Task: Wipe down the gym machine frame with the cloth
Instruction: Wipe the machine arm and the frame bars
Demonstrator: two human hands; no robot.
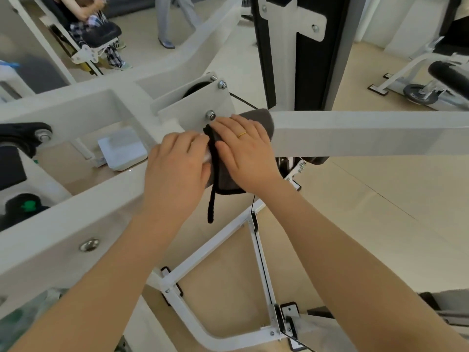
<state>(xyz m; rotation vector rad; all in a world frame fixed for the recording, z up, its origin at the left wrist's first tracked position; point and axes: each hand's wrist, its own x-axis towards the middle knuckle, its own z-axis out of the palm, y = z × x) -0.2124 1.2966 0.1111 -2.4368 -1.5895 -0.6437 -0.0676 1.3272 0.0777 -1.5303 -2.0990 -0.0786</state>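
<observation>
A dark grey cloth (261, 118) lies draped over the white gym machine frame (355, 130) where its beams meet beside a pulley plate (200, 105). A black loop of the cloth hangs down below the beam. My right hand (243, 151) lies flat on the cloth with straight fingers, pressing it onto the frame; a ring shows on one finger. My left hand (177, 161) rests on the frame just left of the cloth, its fingers bent over something white at the cloth's edge. Whether it grips that is hard to tell.
A black weight-stack column (302, 52) rises behind the beam. Lower frame tubes and a cable (261, 250) run below my arms. A seated person (83, 13) and a walking person (167, 21) are at the back left. Another machine (426, 80) stands at the right.
</observation>
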